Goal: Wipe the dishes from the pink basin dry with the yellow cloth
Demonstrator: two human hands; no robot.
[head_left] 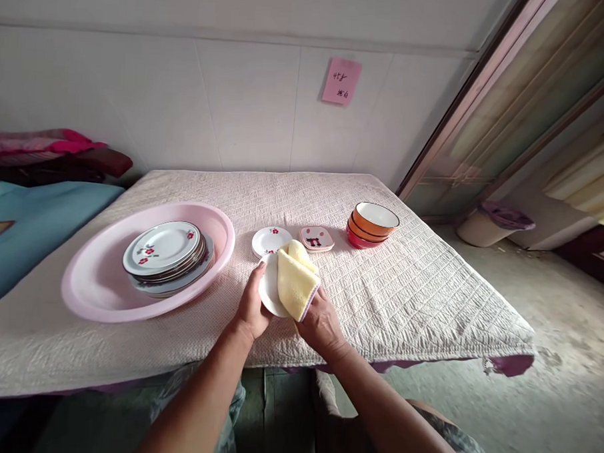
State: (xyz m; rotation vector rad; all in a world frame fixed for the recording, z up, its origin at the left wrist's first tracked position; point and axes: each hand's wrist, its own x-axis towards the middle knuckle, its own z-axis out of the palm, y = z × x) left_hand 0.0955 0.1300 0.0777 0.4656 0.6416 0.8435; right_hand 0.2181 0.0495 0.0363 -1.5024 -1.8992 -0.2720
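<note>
My left hand (254, 302) is closed on the left edge of a small white plate (270, 288), held tilted above the near part of the table. A pale yellow cloth (296, 284) is folded over the plate's right side, and my right hand (322, 323) grips it there, its fingertips partly hidden behind the cloth. Just beyond my hands lies a small white plate with red flowers (271, 240). Beside it are pink square dishes (316, 238) with a dark and red picture.
A pink basin (93, 302) on the left holds stacked flowered plates (161, 248). Stacked orange and red bowls (373, 223) stand to the right. A quilted cloth (428, 305) covers the table; a pink note (341, 81) is on the wall. A bin (489, 225) stands on the floor.
</note>
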